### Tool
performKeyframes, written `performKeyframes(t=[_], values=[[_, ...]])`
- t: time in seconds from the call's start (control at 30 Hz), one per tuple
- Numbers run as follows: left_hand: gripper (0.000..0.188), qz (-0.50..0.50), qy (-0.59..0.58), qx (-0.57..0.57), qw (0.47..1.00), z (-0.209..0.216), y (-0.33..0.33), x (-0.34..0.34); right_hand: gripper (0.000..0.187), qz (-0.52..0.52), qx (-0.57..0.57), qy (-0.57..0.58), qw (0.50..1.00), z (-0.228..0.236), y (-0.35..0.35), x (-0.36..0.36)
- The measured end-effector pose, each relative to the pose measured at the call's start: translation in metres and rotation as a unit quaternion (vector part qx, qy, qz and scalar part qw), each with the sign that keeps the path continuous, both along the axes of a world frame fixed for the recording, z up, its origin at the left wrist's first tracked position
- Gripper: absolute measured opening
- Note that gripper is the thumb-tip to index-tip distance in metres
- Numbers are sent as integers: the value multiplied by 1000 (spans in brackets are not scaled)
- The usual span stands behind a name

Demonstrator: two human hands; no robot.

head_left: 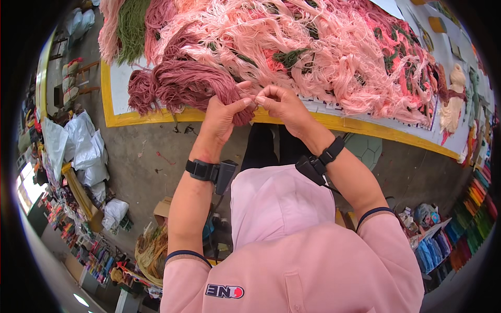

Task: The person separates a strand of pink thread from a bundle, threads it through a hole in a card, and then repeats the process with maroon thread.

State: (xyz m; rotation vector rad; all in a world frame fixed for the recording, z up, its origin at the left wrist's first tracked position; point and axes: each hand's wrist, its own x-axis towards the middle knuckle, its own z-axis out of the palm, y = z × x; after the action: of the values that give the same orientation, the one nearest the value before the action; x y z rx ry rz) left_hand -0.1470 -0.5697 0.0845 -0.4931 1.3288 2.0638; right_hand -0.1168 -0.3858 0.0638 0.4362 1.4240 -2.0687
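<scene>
A thick hank of mauve yarn (195, 81) lies over the near edge of the table, its end drooping past the yellow border. My left hand (222, 113) is closed around that end, thumb on top. Close beside it, my right hand (282, 107) pinches thumb and forefinger together at the hank's right side. What sits in that pinch looks like a thin strand, too fine to make out surely. A large heap of loose pale pink yarn (250, 39) spreads behind both hands, with dark green tufts (290, 56) mixed in.
The table's yellow edge (360, 125) curves in front of me. Green yarn (132, 28) hangs at the far left, and a cream hank (453, 99) lies at the right. White plastic bags (86, 146) stand on the floor at left. Blue packets (434, 249) sit at lower right.
</scene>
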Motion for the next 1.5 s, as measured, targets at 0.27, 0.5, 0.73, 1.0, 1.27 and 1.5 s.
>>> performKeyframes(t=[0.27,0.5,0.73,1.0,1.27,1.5], values=[[28,0,-5,45,999,-2,-6,-2,10,-21,-24,57,998,-4,5,0],[8,-41,41,-64,996,2,-8,-5,10,-37,-8,45,998,-8,8,5],[28,292,118,416,853,42,-179,-59,15,-412,-406,-30,815,28,158,25],[12,280,65,137,948,74,-145,-60,15,-352,487,329,728,78,202,33],[22,-101,-28,-205,973,-35,23,12,6,86,380,352,851,-45,43,0],[15,-58,-109,-176,977,-44,40,13,10,132,429,341,826,-37,37,-5]])
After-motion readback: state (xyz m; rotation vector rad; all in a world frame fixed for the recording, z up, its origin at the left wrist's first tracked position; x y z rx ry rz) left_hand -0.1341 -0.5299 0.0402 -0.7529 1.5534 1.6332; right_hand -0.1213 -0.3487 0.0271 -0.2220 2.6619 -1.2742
